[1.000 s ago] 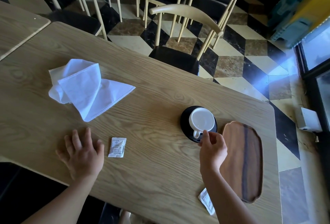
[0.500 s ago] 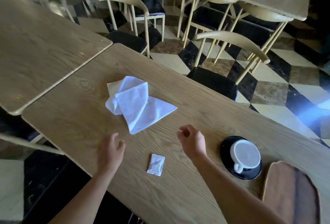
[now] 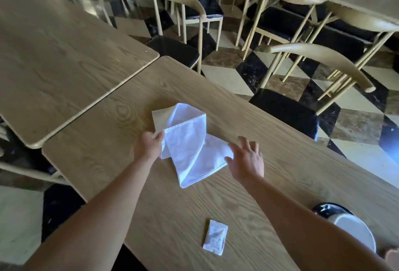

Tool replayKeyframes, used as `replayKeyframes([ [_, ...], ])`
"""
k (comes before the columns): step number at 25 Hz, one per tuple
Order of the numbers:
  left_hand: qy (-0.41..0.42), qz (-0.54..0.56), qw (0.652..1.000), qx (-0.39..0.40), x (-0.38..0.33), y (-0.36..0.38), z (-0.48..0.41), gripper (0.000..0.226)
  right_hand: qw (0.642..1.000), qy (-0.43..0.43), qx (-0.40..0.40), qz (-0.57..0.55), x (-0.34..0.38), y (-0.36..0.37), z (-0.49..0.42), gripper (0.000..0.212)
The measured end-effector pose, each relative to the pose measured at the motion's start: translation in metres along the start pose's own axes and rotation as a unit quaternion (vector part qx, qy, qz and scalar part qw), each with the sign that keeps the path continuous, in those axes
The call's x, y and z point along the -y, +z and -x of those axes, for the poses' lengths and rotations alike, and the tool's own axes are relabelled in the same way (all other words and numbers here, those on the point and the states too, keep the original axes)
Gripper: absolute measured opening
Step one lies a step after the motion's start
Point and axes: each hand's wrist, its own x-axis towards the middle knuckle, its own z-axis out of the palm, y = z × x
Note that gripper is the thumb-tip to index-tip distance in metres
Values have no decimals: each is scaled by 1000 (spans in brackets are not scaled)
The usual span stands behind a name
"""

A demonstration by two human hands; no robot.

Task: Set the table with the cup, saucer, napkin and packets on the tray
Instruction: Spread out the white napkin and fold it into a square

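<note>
Napkin (image 3: 190, 147): white cloth, loosely folded and rumpled, lying mid-table; long axis running from far-left corner to near-right point, diagonal to the table edge.
Left hand (image 3: 149, 146): at the napkin's left edge, thumb and fingers pinched on a raised fold; nearer of the two, already in contact.
Right hand (image 3: 246, 160): fingers spread wide, nothing held; hovering just over or touching the cloth's right-hand edge — contact impossible to confirm.
Key relation: cloth lying between both hands, left gripping, right arriving from the opposite side; likely next a two-handed lift or refold.
Packet (image 3: 215, 236): one in sight, small and white, flat on the wood near the front edge, well apart from the napkin, between the forearms.
Cup (image 3: 356, 232): one, white, partly cut off at lower right, seated on the saucer.
Saucer (image 3: 323, 208): one, dark, only its far rim showing.
Tray: out of view.
Table (image 3: 280, 141): pale wood; nothing yet on a tray, judging by what shows.
Count: one napkin, one packet, one cup, one saucer.
</note>
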Motion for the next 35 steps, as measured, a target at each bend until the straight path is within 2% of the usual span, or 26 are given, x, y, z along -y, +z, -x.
replayKeyframes([
  [2, -6, 9, 1000, 8, 3, 8, -12, 55, 997, -72, -32, 12, 21, 4, 7, 44],
  [4, -20, -4, 1000, -16, 7, 13, -12, 47, 995, -91, 16, -23, 55, 11, 16, 65],
  [6, -24, -19, 999, -37, 6, 17, -5, 32, 994, -90, 64, -7, 91, 20, 24, 77],
  [7, -16, -15, 999, -44, 4, 17, -1, 28, 994, -86, 72, 6, 102, 24, 26, 73],
  [9, 8, 7, 999, -51, 1, 13, 7, 25, 996, -54, 62, -27, 110, 24, 26, 44],
  [11, 32, 59, 997, -45, -1, 5, 13, 20, 985, 7, 46, -165, 100, 15, 24, 15],
  [13, 74, 108, 990, -51, -7, -7, 18, 17, 942, 95, 21, -321, 81, -11, 23, 14],
  [15, 119, 146, 979, -81, -19, -19, 17, 12, 895, 160, -35, -415, 55, -49, 15, 13],
  [17, 167, 159, 964, -129, -37, -31, 10, 7, 872, 167, -100, -449, 25, -84, -4, 15],
  [19, 203, 148, 953, -168, -56, -39, -2, 12, 859, 179, -142, -458, 1, -109, -33, 13],
  [21, 182, 128, 960, -170, -74, -36, -18, 20, 849, 207, -134, -467, -20, -116, -65, 11],
  [22, 144, 127, 971, -145, -79, -32, -25, 25, 843, 222, -111, -478, -29, -113, -76, 13],
  [25, -30, 138, 989, -53, -71, -20, -27, 43, 821, 274, -12, -501, -52, -88, -73, 33],
  [27, -85, 87, 992, -28, -56, -16, -9, 68, 845, 294, 7, -446, -61, -64, -46, 40],
  [29, -83, 3, 996, -16, -37, -3, 19, 93, 864, 270, 33, -424, -59, -45, -12, 58],
  [31, -34, -75, 997, 3, -22, 16, 54, 96, 891, 221, 56, -392, -51, -29, 15, 74],
  [32, 4, -127, 992, 17, -16, 25, 71, 95, 914, 193, 53, -352, -48, -23, 25, 70],
  [33, 53, -183, 981, 25, -10, 32, 84, 92, 938, 165, 44, -301, -47, -18, 33, 68],
  [35, 155, -249, 956, 25, 0, 39, 100, 78, 976, 109, 30, -188, -48, -8, 42, 82],
])
